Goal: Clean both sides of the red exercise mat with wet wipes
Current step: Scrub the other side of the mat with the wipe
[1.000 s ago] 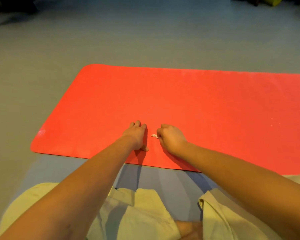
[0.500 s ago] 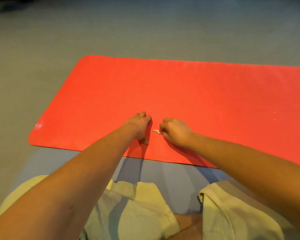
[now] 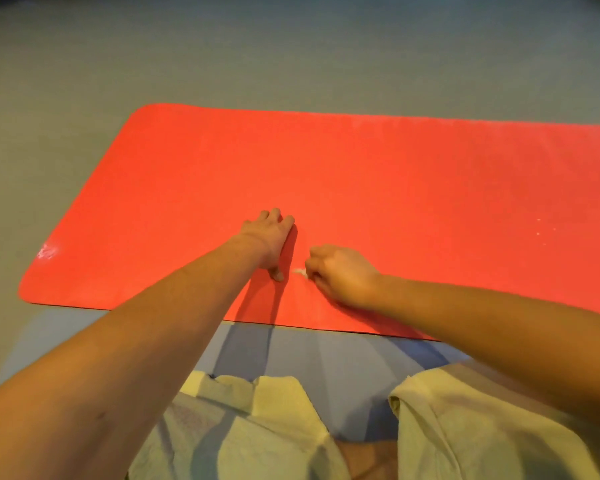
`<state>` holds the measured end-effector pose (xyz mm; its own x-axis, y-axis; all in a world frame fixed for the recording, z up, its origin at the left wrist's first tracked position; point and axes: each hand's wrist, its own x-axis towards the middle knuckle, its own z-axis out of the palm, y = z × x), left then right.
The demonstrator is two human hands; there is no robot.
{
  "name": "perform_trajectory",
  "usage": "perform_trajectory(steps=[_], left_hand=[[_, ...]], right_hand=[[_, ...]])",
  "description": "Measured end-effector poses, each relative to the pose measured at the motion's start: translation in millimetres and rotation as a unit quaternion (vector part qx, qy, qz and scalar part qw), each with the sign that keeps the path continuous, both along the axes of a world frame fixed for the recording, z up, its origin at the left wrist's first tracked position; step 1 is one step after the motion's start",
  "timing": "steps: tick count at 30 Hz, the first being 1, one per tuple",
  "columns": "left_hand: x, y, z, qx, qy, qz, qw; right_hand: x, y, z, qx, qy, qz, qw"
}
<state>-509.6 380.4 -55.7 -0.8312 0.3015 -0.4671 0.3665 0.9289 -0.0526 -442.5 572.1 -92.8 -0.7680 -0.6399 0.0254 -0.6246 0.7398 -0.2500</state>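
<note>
The red exercise mat (image 3: 378, 174) lies flat on the grey floor and runs off the right edge of the view. My left hand (image 3: 272, 239) presses flat on the mat near its front edge, fingers straight. Just right of it, my right hand (image 3: 340, 273) is curled into a fist and grips a small white wet wipe (image 3: 300, 271) against the mat; only a tip of the wipe shows past the fingers.
Grey floor (image 3: 222, 57) surrounds the mat on the far and left sides. A pale smudge (image 3: 47, 251) marks the mat's near left corner, and small white specks (image 3: 542, 226) dot its right part. My knees in light shorts (image 3: 257, 427) sit below the mat's front edge.
My right hand with the wipe has drawn slightly back toward me while the left hand stays pressed on the mat. The camera has shifted a little.
</note>
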Motion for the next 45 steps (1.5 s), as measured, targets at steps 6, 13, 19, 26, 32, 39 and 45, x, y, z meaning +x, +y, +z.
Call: perform_trajectory(steps=[6, 13, 19, 26, 32, 39, 45], left_hand=[[-7, 0, 4, 0.016, -0.039, 0.009, 0.999], [-21, 9, 4, 0.021, 0.019, 0.0, 1.0], [-27, 7, -5, 0.029, 0.004, 0.011, 1.0], [-39, 10, -1, 0.025, -0.023, 0.019, 0.999], [-54, 23, -8, 0.039, 0.026, 0.04, 0.998], [-67, 16, -18, 0.049, 0.007, 0.049, 0.998], [-81, 24, -8, -0.009, -0.028, 0.009, 1.0]], right_hand=[[-44, -9, 8, 0.025, -0.005, -0.146, 0.989], [41, 10, 4, 0.0, -0.027, 0.066, 0.997], [-42, 5, -1, -0.022, 0.005, -0.079, 0.997], [-70, 1, 1, 0.014, 0.017, -0.133, 0.991], [-31, 21, 3, 0.018, 0.004, 0.055, 0.998], [-139, 25, 4, 0.022, 0.037, -0.041, 0.998], [-170, 25, -1, -0.004, 0.04, -0.138, 0.99]])
